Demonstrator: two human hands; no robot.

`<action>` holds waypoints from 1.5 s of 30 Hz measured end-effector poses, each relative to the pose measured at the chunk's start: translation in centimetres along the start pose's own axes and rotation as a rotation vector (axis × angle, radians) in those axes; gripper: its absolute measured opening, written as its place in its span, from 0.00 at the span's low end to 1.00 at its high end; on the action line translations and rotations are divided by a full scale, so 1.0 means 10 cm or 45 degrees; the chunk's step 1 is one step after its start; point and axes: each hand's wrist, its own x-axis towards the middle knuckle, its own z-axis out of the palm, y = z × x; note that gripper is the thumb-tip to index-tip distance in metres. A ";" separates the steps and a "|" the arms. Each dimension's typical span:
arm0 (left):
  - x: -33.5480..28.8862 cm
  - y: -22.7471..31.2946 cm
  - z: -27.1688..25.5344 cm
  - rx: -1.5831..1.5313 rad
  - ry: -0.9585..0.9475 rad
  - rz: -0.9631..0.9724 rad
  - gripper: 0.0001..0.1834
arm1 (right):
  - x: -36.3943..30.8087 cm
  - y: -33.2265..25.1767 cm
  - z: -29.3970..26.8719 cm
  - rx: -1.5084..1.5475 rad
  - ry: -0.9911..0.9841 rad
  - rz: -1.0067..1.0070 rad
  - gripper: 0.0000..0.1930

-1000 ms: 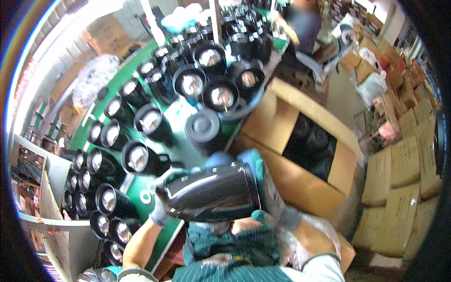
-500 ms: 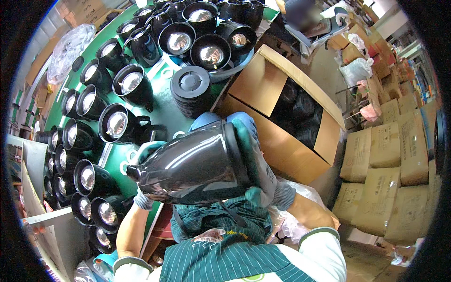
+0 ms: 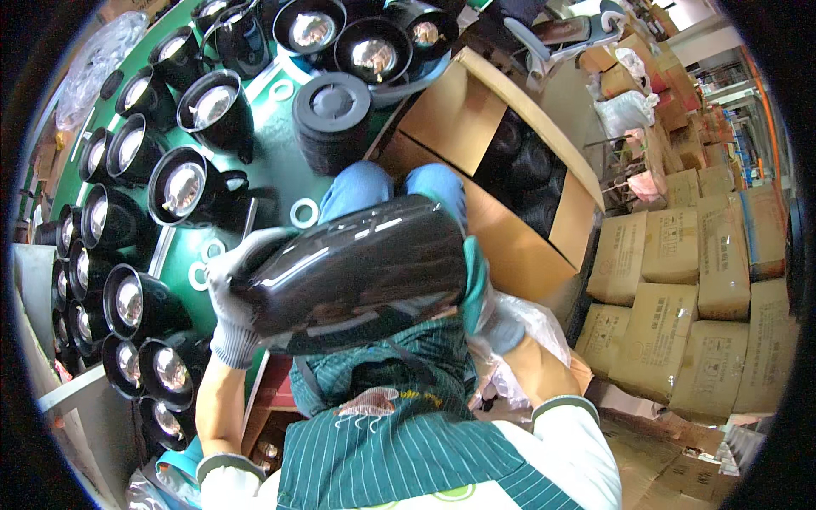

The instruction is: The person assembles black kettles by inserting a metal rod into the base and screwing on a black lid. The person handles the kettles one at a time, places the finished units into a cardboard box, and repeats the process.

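Observation:
Above my lap lies a glossy black jug (image 3: pixel 365 272) on its side, tapering toward the left. My left hand (image 3: pixel 228 293), in a grey knit glove, wraps round its narrow left end. At the wide right end, my right hand (image 3: pixel 483 297) wears a grey glove with green on the palm side and presses against the jug; part of it is hidden behind the body. On the green table (image 3: pixel 276 183), near my left hand, are white rings (image 3: pixel 303 212). Beyond my knees stands a stack of black round discs (image 3: pixel 331 110).
Several black jugs with silvery liners (image 3: pixel 184 189) crowd the table's left and far side. An open cardboard box (image 3: pixel 501 229) holding dark round parts stands to the right of my knees. Stacked closed cartons (image 3: pixel 654 331) line the right. Clear plastic (image 3: pixel 535 319) lies beside my right forearm.
The view has shifted, so table and box sit higher and further left. My left hand now covers the jug's narrow end, where a spout-like tip showed. The wide end's rim has turned out of sight.

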 end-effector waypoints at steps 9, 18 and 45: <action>0.17 0.80 0.35 0.038 -0.339 0.412 0.42 | 0.30 -0.02 -0.23 -0.287 -0.027 -0.124 0.43; 0.09 0.86 0.51 0.066 -0.362 0.406 0.44 | 0.34 0.10 -0.38 -0.384 -0.110 -0.186 0.48; -0.19 1.14 0.60 0.606 0.122 1.120 0.20 | -0.11 -0.15 0.22 0.549 0.468 0.057 0.34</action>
